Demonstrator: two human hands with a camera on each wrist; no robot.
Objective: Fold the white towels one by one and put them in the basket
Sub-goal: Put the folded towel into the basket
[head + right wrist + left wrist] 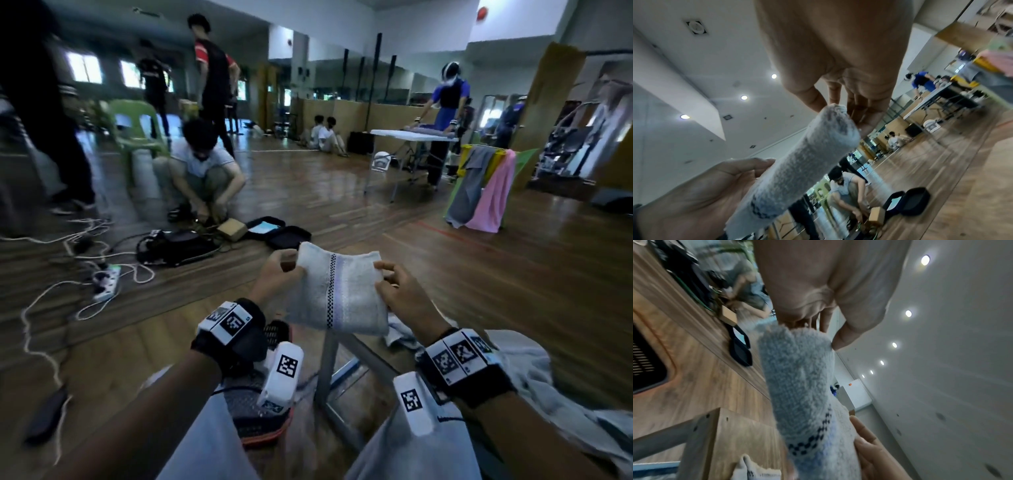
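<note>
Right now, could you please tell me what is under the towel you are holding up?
Under the folded towel, pinched by left hand and right hand, a metal stool frame and crumpled white cloth show. The towel hides whatever is directly behind it.

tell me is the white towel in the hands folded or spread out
Folded: the white towel hangs as a thick, compact rectangle, pinched at its top corners by the left hand and right hand.

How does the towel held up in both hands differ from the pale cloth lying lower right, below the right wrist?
The held towel is folded into a compact panel; the loose cloth lies crumpled and spread out. The held towel hangs in the air, pinched at its top corners by the left hand and right hand; the loose cloth is untouched. The held towel shows a checkered stripe; none shows on the loose cloth. Both are pale fabric.
</note>
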